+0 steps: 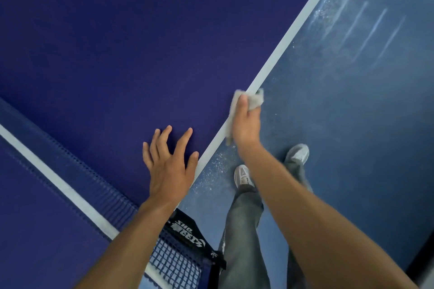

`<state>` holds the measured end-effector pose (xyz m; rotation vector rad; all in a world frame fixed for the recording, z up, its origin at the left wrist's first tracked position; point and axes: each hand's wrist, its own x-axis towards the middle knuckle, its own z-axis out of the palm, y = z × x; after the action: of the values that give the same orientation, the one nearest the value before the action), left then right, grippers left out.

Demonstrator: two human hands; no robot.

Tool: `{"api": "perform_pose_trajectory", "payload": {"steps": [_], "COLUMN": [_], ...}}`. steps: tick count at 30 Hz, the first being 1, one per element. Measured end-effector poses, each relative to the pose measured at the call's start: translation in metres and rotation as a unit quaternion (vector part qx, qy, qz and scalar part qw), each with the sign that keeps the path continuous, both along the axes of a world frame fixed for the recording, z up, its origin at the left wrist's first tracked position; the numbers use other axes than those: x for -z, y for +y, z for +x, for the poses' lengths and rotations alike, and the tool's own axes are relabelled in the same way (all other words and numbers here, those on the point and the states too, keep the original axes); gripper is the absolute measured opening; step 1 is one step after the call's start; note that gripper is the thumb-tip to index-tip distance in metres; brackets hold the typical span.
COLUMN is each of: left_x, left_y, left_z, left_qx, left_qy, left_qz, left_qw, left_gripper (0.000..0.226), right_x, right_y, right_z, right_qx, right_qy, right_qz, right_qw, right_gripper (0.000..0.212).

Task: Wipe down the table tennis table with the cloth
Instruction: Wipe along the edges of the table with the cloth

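The dark blue table tennis table (131,37) fills the left and middle of the view, with a white line along its side edge. My right hand (246,122) grips a pale grey cloth (254,99) over that side edge, fingers wrapped round the rim. My left hand (170,162) lies flat on the table top with fingers spread, close to the edge and the net.
The net (77,183) with its white top band crosses the lower left, ending at a black clamp post (197,239) at the table's side. My legs and grey shoes (244,177) stand on the glossy blue floor (352,101) to the right of the table.
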<state>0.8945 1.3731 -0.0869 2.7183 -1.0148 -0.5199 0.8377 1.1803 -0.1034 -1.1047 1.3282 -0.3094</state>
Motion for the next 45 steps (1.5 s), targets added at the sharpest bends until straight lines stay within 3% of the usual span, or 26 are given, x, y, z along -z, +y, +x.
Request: {"api": "perform_pose_trajectory", "payload": {"steps": [3,6,11,15,23,27,32,35,38,42,44,45], "left_x": [0.003,0.005,-0.001,0.000,0.015,0.014,0.022,0.028,0.030,0.031,0.031,0.030], "left_y": [-0.023,-0.053,-0.127,-0.195,-0.338,-0.399,-0.445,-0.446,-0.445,-0.447,-0.447,-0.447], "left_z": [-0.006,-0.004,0.013,0.035,0.070,0.083,0.101,0.102,0.103,0.103,0.103,0.104], "left_qx": [-0.024,-0.033,-0.031,0.023,0.090,0.086,0.107,0.094,0.093,0.095,0.096,0.095], "left_qy": [-0.003,0.011,0.015,-0.001,-0.051,-0.052,-0.091,-0.117,-0.121,-0.129,-0.127,-0.125], "left_qz": [-0.037,-0.057,-0.095,-0.097,-0.117,-0.127,-0.102,-0.112,-0.120,-0.107,-0.110,-0.111], "left_qw": [0.999,0.998,0.995,0.995,0.988,0.987,0.985,0.982,0.981,0.981,0.981,0.981], "left_gripper": [0.052,0.052,0.055,0.048,0.043,0.044,0.046,0.042,0.042,0.042,0.042,0.042], "right_x": [0.001,-0.002,0.000,0.004,-0.001,0.008,0.009,0.007,0.007,0.012,0.012,0.011], "right_y": [-0.068,-0.082,-0.041,-0.071,-0.254,-0.229,-0.172,-0.181,-0.220,-0.311,-0.362,-0.386], "right_z": [0.016,0.015,-0.018,-0.014,0.032,0.019,0.004,0.000,0.007,0.031,0.042,0.046], "right_qx": [0.049,0.047,-0.021,-0.035,0.053,0.005,-0.056,-0.106,-0.116,-0.034,-0.005,0.011], "right_qy": [0.009,0.007,-0.020,-0.017,-0.013,-0.045,-0.057,-0.039,-0.034,-0.050,-0.041,-0.035], "right_qz": [0.019,-0.005,0.012,0.020,-0.047,-0.045,0.044,0.067,0.040,-0.003,-0.014,-0.017], "right_qw": [0.999,0.999,1.000,0.999,0.997,0.998,0.996,0.991,0.992,0.998,0.999,0.999], "right_gripper": [0.061,0.055,0.035,0.004,0.008,0.034,0.031,0.052,0.060,0.035,0.034,0.020]}}
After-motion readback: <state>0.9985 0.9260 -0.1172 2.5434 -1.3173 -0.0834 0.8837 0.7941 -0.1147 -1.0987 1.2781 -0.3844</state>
